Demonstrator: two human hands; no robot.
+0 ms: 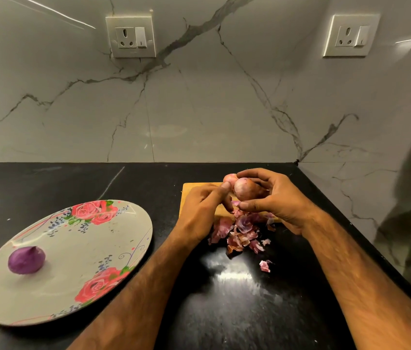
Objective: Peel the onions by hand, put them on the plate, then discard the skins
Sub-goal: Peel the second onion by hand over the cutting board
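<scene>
Gripping a round pink-brown onion [246, 189] at 1 o'clock over the black tabletop [98, 183], the right hand [277, 200] curls round it; the left hand [201, 210] pinches its skin. Recommended: short pulls above the purple skin pile [239, 231]. Peeled purple onion [26, 260] on floral plate [73, 248], 8 o'clock.

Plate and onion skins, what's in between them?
In the head view, the left hand lies across the black counter between the plate and the skins; nothing else sits there.
</scene>
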